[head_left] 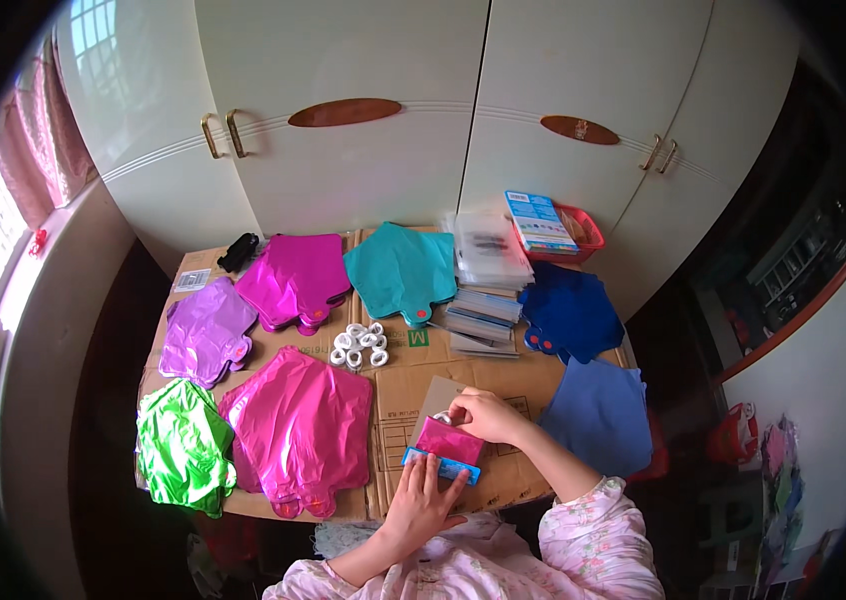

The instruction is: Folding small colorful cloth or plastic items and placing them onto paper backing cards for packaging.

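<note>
On a cardboard-covered table, my left hand (421, 505) lies with its fingers stretched over a blue strip (455, 472) at the near end of a small pink foil packet (450, 440). My right hand (483, 415) bends over the packet's far end, its fingertips pinched at a small white roll (442, 417), mostly hidden by the fingers. Under the packet, a grey flat card or sleeve (440, 393) sticks out on the far side. Farther off to the left sits a cluster of several white rolls (359, 345).
Stacks of flat foil balloons lie around: hot pink (298, 430), green (183, 440), lilac (205, 330), magenta (293, 280), teal (401, 270), dark blue (571, 310), light blue (598, 415). Clear plastic sleeves (488, 250) and a red basket (588, 235) stand at the back, before a white cabinet (343, 60).
</note>
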